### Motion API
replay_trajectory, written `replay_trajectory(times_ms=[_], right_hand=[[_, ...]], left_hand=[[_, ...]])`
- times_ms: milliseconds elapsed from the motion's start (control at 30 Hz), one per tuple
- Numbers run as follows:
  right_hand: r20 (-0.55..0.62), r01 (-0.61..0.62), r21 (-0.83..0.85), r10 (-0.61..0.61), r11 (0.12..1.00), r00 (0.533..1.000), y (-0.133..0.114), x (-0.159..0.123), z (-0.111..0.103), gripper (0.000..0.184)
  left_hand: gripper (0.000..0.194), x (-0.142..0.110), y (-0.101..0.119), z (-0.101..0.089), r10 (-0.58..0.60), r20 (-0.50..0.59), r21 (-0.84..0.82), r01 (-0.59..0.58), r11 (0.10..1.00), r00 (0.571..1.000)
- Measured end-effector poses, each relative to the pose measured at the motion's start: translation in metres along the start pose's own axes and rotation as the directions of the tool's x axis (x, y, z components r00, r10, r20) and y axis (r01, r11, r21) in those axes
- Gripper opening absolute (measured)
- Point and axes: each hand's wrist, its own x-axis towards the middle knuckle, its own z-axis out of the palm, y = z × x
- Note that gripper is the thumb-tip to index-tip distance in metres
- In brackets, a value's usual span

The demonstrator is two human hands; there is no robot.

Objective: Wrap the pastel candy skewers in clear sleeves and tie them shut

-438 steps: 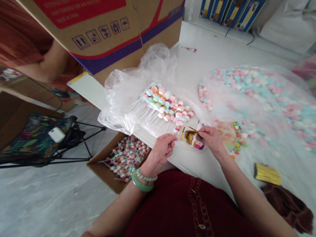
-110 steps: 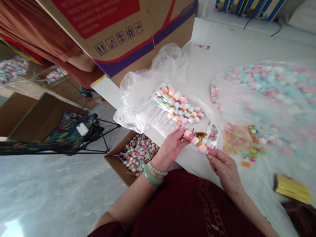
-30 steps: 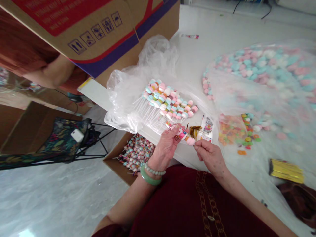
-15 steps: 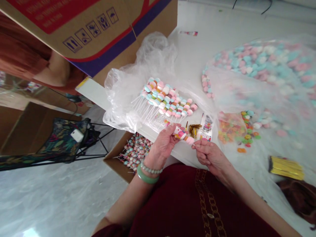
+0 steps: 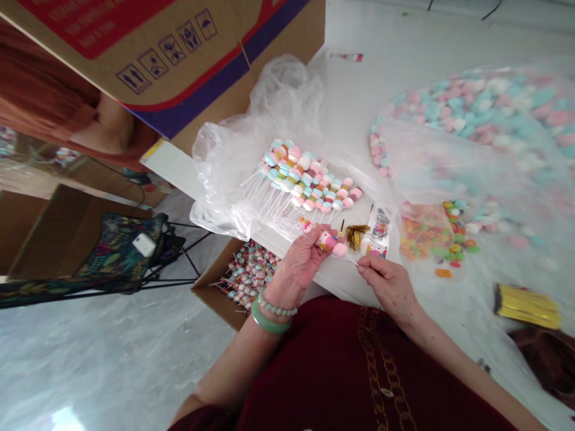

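My left hand (image 5: pixel 302 263) is closed round a small printed plastic wrapper (image 5: pixel 325 240). Part of a marshmallow skewer (image 5: pixel 339 249) lies inside it, with a pink end sticking out at the right. The fingertips of my right hand (image 5: pixel 390 286) pinch the white stick of that skewer. Just beyond both hands, a bunch of gold twist ties (image 5: pixel 358 236) rests near some printed wrappers (image 5: pixel 380 227). Rows of marshmallow skewers (image 5: pixel 309 179) lie on the white table, their sticks pointing towards me and to the left.
A large cardboard box (image 5: pixel 251 42) and crumpled clear plastic (image 5: pixel 224 173) stand at the left. Loose marshmallows (image 5: pixel 458 108) under film and gummy rings (image 5: pixel 426 233) spread rightward. Below the table edge, a carton (image 5: pixel 215 287) holds many skewers. Another person's arm (image 5: pixel 108 129) shows far left.
More of the skewer is inside the wrapper, with less pink showing. My right hand has shifted slightly right, further down the stick. My left hand keeps its hold.
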Motion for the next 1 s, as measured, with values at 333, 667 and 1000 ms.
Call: replay_trajectory(times_ms=[333, 667, 1000], right_hand=[[0.254, -0.343, 0.586, 0.236, 0.734, 0.938, -0.016, 0.005, 0.014, 0.016], [-0.051, -0.083, 0.296, 0.102, 0.952, 0.993, -0.009, 0.014, 0.015, 0.017], [-0.207, 0.343, -0.254, -0.398, 0.904, 0.894, -0.005, 0.01, 0.01, 0.029]], left_hand=[[0.029, -0.002, -0.011, 0.006, 0.028, 0.067, 0.023, -0.03, 0.999, 0.997], [0.028, -0.005, -0.034, 0.011, -0.025, 0.095, 0.164, 0.009, 0.986, 0.995], [0.021, -0.009, -0.034, 0.013, -0.143, 0.234, 0.15, 0.11, 0.983, 0.962]])
